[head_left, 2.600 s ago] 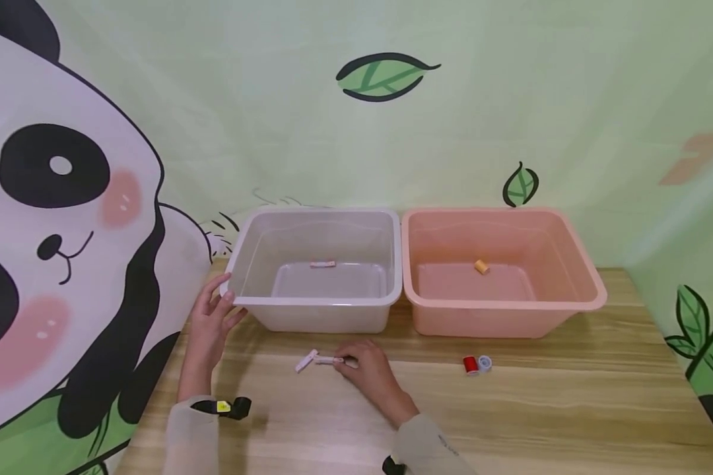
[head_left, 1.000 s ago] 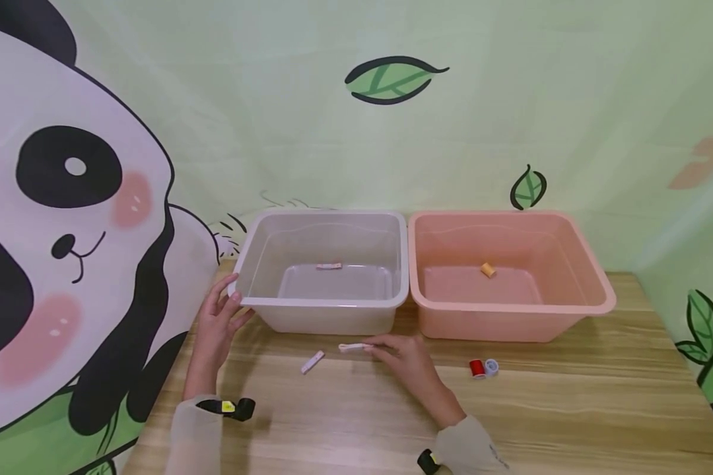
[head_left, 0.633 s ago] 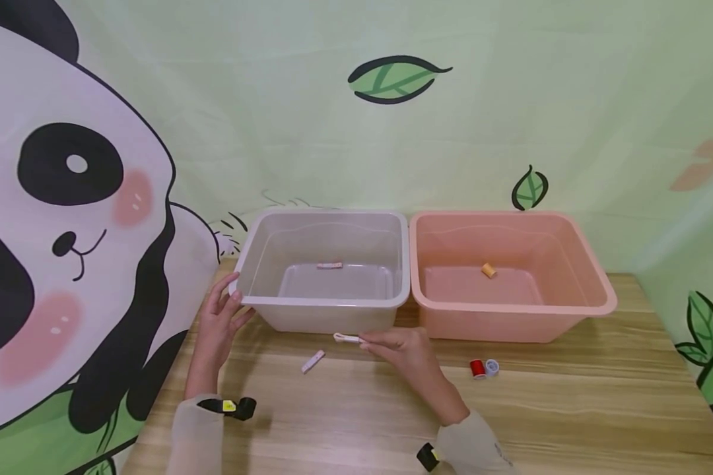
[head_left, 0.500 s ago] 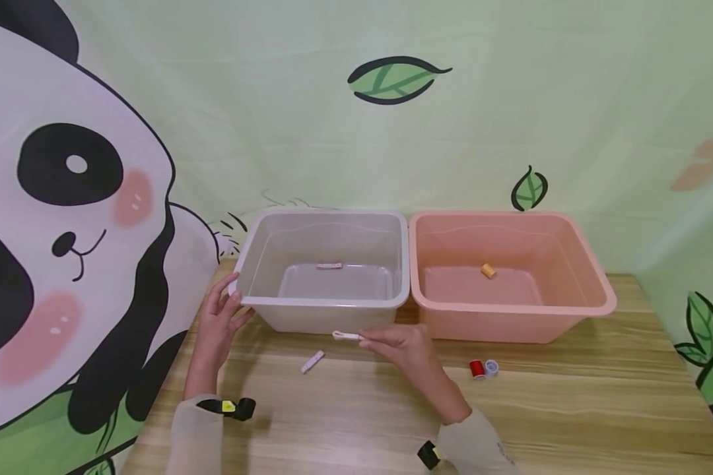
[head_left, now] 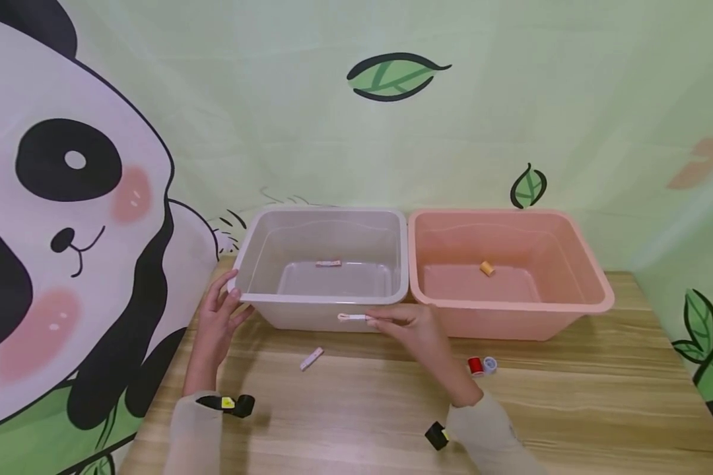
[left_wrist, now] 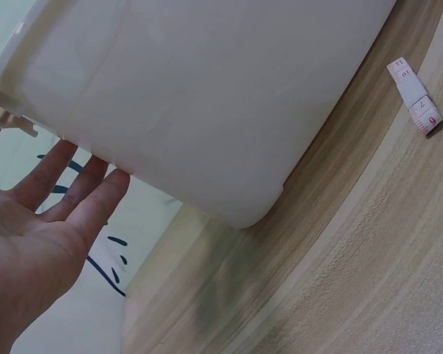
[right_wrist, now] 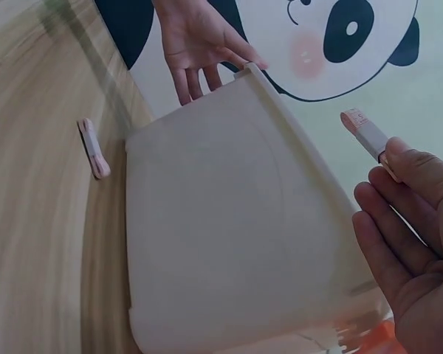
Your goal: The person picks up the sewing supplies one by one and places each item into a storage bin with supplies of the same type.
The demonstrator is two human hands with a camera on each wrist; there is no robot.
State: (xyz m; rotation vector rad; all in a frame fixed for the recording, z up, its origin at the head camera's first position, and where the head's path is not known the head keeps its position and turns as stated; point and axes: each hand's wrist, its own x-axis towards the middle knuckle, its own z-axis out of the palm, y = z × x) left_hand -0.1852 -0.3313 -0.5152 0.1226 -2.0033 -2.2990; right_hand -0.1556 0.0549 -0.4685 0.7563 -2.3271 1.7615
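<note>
My left hand (head_left: pixel 212 326) holds the near left corner of a pale grey plastic bin (head_left: pixel 321 299); in the left wrist view its fingers (left_wrist: pixel 96 203) lie against the outer wall beneath the rim. Between thumb and fingertips, my right hand (head_left: pixel 416 330) pinches a folded tape measure (right_wrist: pixel 369 136), white-banded with a pinkish loop sticking out to the left. It overlaps the bin's front wall, below the rim, in the head view. Another folded tape measure (head_left: pixel 311 359) lies on the table in front of the bin. A third tape measure (head_left: pixel 329 264) lies inside the bin.
A pink bin (head_left: pixel 511 307) stands just right of the grey one, with an orange thread spool (head_left: pixel 487 268) in it. A red spool (head_left: pixel 475 366) and a whitish spool (head_left: pixel 490 365) sit side by side before it. A panda-print cloth (head_left: pixel 273 119) hangs behind.
My right hand picked a tape measure off the table, beside the one still lying there, and raised it toward the grey bin's front rim. The left hand stayed on the corner.
</note>
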